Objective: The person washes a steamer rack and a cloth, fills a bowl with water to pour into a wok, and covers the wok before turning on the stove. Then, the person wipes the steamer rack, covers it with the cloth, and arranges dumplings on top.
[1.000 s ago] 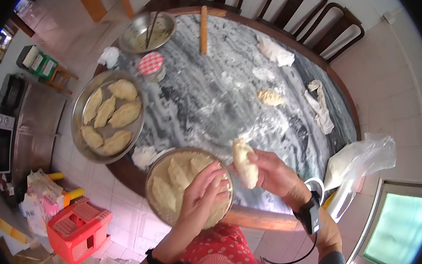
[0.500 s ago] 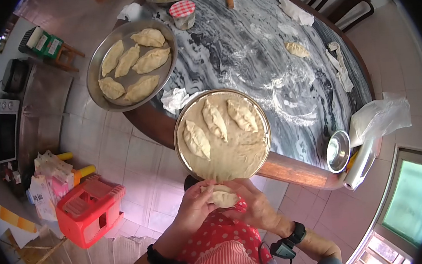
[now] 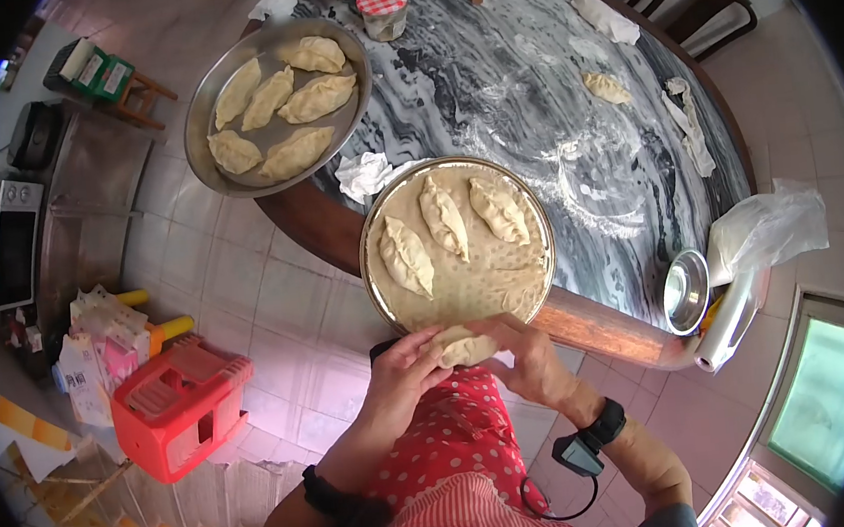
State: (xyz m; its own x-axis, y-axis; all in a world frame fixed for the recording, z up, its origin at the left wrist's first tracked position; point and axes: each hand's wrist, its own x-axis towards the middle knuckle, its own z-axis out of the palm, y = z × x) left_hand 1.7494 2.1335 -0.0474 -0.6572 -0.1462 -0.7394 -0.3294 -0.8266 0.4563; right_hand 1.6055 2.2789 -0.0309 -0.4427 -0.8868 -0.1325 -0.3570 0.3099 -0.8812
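Between my two hands is a pale dumpling (image 3: 464, 347), held at the near edge of a round tray (image 3: 466, 302). My left hand (image 3: 407, 373) grips its left end with the fingers closed on it. On the other end, my right hand (image 3: 531, 356) has its thumb and fingers curled round the dough; part of the dumpling is hidden behind them. Three pleated dumplings lie on the tray: one at the left (image 3: 406, 257), one in the middle (image 3: 443, 219) and one at the right (image 3: 499, 212).
A metal pan (image 3: 201, 142) with several dumplings sits left on the floury marble table (image 3: 485, 67). A checked-lid jar (image 3: 384, 12) stands behind. One dumpling (image 3: 607, 87) lies far right. A steel bowl (image 3: 685, 291) and plastic bag (image 3: 770, 228) are at the right edge, a red stool (image 3: 178, 405) lower left.
Both hands have moved forward and slightly right with the dumpling, closer to the tray's near rim. The view has shifted a little. The other dumplings stay in place.
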